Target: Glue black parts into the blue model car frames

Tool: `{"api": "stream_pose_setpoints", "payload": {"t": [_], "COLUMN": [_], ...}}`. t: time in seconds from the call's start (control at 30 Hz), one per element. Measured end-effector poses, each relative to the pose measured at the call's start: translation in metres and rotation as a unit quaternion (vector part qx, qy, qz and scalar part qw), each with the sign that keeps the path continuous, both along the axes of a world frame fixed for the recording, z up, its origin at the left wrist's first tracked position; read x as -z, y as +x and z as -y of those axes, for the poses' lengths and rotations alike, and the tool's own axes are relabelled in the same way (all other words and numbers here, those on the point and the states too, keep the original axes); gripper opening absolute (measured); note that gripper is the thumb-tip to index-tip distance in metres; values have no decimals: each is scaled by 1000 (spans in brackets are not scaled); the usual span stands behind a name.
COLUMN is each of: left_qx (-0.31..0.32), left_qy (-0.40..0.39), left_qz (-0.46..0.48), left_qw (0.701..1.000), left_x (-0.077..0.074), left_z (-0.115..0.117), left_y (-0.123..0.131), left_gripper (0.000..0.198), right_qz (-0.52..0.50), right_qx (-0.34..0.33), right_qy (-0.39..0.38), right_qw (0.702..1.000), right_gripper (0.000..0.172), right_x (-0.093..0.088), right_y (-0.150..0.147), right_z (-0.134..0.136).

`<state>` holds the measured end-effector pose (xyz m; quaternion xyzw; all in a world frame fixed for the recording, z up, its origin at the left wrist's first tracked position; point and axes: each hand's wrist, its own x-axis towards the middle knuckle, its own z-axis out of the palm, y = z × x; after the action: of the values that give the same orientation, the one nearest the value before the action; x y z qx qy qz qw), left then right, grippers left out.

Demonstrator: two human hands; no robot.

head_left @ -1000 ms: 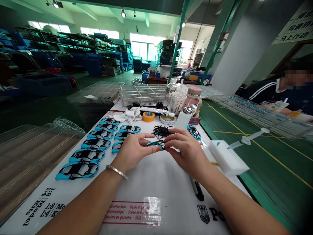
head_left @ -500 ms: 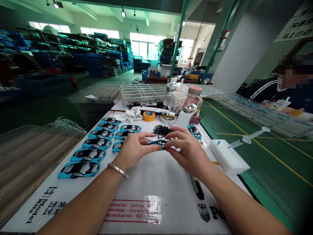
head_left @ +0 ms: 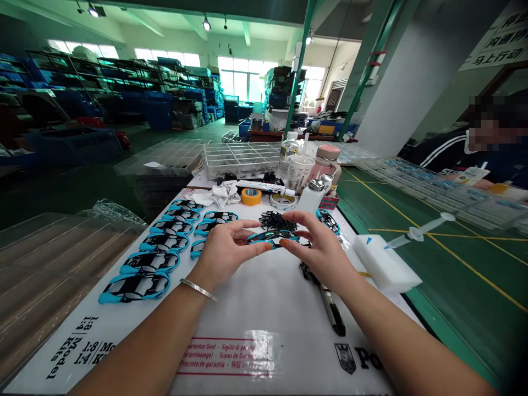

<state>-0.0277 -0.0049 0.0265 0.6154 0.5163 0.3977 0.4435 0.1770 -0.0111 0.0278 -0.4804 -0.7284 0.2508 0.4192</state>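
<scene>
Between my two hands is a small blue-rimmed part with a dark middle, held just above the white table mat. My left hand pinches its left end between thumb and fingers. At the right end, my right hand grips it with the thumb along the near edge. Just behind the part lies a heap of small black pieces. Rows of similar blue-rimmed parts with black and white panels lie to the left. Another such part rests beyond my right hand.
A utility knife lies near my right forearm. On the right, a syringe sits on a white foam block. Orange tape, a white bottle, cups and a clear compartment tray stand behind. A co-worker sits far right.
My right hand has shifted slightly, its fingers lifting and its thumb now along the part's near edge. More of the part shows. My left hand stays nearly in place.
</scene>
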Motion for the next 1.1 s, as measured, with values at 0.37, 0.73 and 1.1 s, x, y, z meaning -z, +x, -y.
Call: {"api": "stream_pose_setpoints", "payload": {"t": [0.37,0.73,1.1], "left_qx": [-39,-41,-8], "left_qy": [106,120,12], "left_qz": [-12,-16,71], "left_qw": [994,992,997], "left_x": [0,0,-1], "left_z": [3,7,-2], "left_y": [3,2,0], "left_gripper": [47,45,43], "right_qz": [-145,-183,-112], "right_qx": [-67,-55,-49], "right_qy": [-177,-150,-68], "right_qw": [971,970,990], "right_gripper": [43,37,49], "right_x": [6,-1,5], "right_y": [-4,-7,5], "right_z": [-8,-5,-12]}}
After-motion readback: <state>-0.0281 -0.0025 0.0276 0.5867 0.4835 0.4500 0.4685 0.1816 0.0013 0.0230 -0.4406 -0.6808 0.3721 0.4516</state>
